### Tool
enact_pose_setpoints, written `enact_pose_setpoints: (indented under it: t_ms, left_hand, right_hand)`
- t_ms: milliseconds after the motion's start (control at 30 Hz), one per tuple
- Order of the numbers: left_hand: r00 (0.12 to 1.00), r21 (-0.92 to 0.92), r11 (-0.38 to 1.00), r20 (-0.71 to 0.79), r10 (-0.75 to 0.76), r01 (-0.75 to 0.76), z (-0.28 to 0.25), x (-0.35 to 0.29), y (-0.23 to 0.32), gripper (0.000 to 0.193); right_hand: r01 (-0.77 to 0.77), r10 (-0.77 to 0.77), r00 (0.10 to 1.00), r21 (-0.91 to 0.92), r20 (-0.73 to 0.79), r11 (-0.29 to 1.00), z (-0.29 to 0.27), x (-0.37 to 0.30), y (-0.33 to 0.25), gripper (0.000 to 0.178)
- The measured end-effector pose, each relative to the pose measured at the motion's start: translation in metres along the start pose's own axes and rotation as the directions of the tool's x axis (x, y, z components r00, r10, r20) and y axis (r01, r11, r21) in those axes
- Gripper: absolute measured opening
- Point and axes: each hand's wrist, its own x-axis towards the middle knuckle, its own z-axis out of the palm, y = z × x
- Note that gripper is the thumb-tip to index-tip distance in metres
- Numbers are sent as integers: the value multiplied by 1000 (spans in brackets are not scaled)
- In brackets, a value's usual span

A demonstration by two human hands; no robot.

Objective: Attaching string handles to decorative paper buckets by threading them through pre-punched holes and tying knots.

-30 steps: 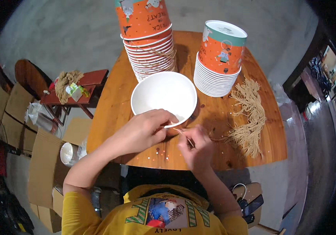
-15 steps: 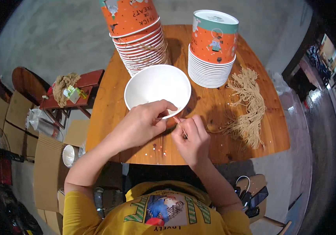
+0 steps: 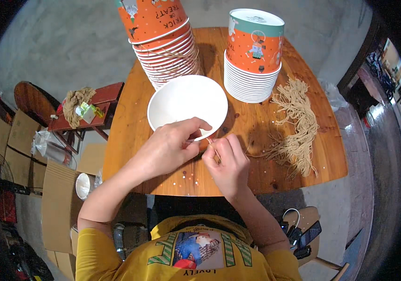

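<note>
Head view, white-lined orange paper bowl [image 3: 187,104] (upright), both hands' fingers [image 3: 199,127] at rim

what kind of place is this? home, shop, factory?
Likely a small home workshop or hand-assembly spot: a round wooden table on bare concrete floor, tall stacks of orange printed paper bowls, a pile of tan string pieces, and flattened cardboard boxes alongside.

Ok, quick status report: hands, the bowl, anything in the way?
Left hand gripping white bowl at its near rim. Right hand pinching a tan string beside it. String pile and two cup stacks stand apart.
</note>
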Motion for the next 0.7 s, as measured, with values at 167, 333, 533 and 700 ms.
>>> enact_pose_setpoints:
  t_ms: [167, 333, 533, 700]
  left_hand:
    - [1000, -45, 999, -5, 11, -11, 1, 0, -1, 30]
    - [999, -120, 992, 22, 43, -40, -1, 2, -8, 27]
    - [984, -275, 956, 168, -56, 101, -9, 18, -17, 21]
    - [990, -140, 986, 102, 101, -86, -8, 23, -25, 15]
  right_hand:
    - [-29, 29, 999, 1, 44, 1000, 1, 3, -2, 17]
    - [-20, 21, 999, -3, 36, 1000, 1, 6, 1, 16]
    - [3, -2, 998, -23, 63, 1000, 3, 11, 2, 15]
    - [-7, 7, 993, -1, 118, 1000, 0, 15, 0, 13]
